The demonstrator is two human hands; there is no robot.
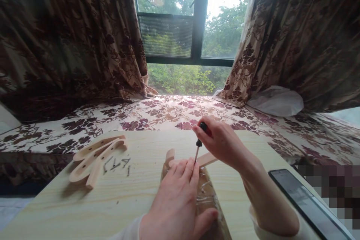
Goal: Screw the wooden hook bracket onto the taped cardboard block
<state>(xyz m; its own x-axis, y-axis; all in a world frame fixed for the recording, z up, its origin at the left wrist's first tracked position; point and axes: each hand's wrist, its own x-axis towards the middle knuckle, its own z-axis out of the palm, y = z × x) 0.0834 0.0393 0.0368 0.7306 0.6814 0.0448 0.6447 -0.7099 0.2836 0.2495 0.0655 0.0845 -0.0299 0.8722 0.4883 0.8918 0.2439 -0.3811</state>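
Observation:
My right hand is wrapped round the black handle of a screwdriver, its metal shaft pointing down. The tip meets a pale wooden piece close to the fingertips of my left hand. That left hand lies flat, fingers stretched forward and thumb out to the right, pressing on the wooden piece and a brown, plastic-wrapped block under it. A curved end of the wooden piece rises beyond my left fingers.
Curved wooden pieces with holes lie on the pale tabletop at the left, beside several screws. A phone or tablet rests at the right edge. Behind are a flowered cloth, a white plastic bag, curtains and a window.

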